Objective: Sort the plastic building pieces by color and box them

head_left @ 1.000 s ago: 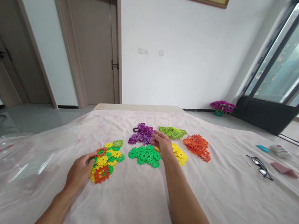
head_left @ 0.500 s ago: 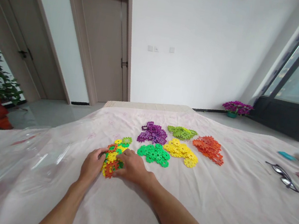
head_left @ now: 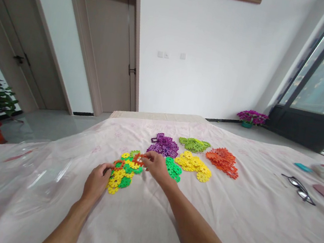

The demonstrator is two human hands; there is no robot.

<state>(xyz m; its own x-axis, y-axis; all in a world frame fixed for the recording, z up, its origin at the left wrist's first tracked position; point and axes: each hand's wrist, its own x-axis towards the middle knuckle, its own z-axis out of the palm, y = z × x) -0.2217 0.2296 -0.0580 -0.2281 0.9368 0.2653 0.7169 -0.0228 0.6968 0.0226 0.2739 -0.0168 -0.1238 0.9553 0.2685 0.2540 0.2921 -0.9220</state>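
My right hand (head_left: pixel 157 166) pinches an orange square interlocking piece (head_left: pixel 138 159) and holds it over the upper right of a mixed pile. That pile has yellow notched discs (head_left: pixel 117 176), green notched discs (head_left: pixel 125 182) and a few light green pieces at its far edge. On the pile's left side, my left hand (head_left: pixel 96 181) has its fingers bent, the fingertips at the edge of another orange piece (head_left: pixel 118 165); its thumb is partly hidden. Just beyond my right hand lies a heap of purple pieces (head_left: pixel 163 145), and green discs (head_left: pixel 174 170) show beside the wrist.
Yellow discs (head_left: pixel 194 163), light green pieces (head_left: pixel 194 144) and orange pieces (head_left: pixel 222 161) lie in separate heaps to the right. Glasses (head_left: pixel 298 187) rest on the cloth farther right, near a blue item (head_left: pixel 303 167). Clear plastic packaging (head_left: pixel 38 176) spreads over the left side.
My right hand has lifted an orange piece off the near part of the mixed pile and moved it away and to the right. My left hand stays at the pile's left edge.
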